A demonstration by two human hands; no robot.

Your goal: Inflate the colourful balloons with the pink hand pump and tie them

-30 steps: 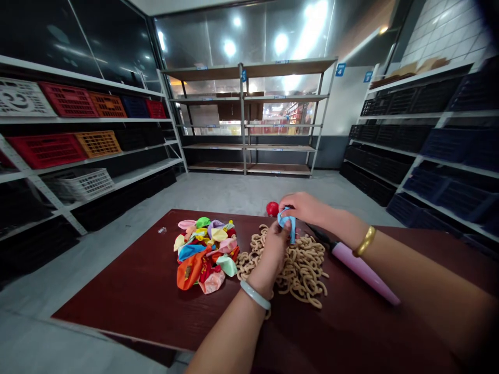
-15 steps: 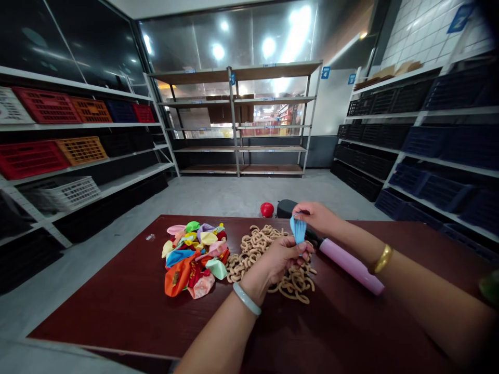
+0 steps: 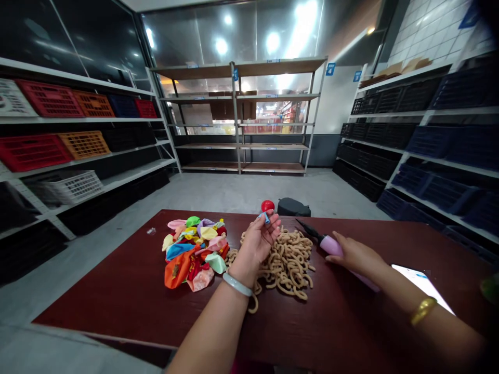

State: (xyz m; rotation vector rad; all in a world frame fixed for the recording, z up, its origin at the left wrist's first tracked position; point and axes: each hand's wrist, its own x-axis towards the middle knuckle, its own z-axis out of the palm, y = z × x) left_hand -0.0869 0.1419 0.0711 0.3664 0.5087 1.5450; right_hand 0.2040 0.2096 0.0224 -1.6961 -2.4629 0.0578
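My left hand [image 3: 260,240] is raised over a heap of tan curled pieces [image 3: 290,259], palm up. Its thumb and forefinger pinch a small light blue deflated balloon [image 3: 265,218], mostly hidden by the fingers; the other fingers are loosely curled. Farther right, my right hand [image 3: 353,252] lies across a pink hand pump [image 3: 331,246] with a black nozzle. Thumb and fingers straddle the pump's barrel, which rests on the dark red table [image 3: 117,291]. A pile of limp, multicoloured balloons [image 3: 195,254] lies left of the tan heap.
A lit phone [image 3: 423,285] lies beside my right forearm. Beyond the table's far edge are a red round object [image 3: 267,206] and a dark rounded object [image 3: 292,206]. Shelves with crates [image 3: 47,98] stand on both sides; a metal rack [image 3: 237,119] stands at the back.
My right hand has let go of the blue balloon and moved right and down onto the pump. My left hand has shifted left and up with the balloon. The phone has come into view.
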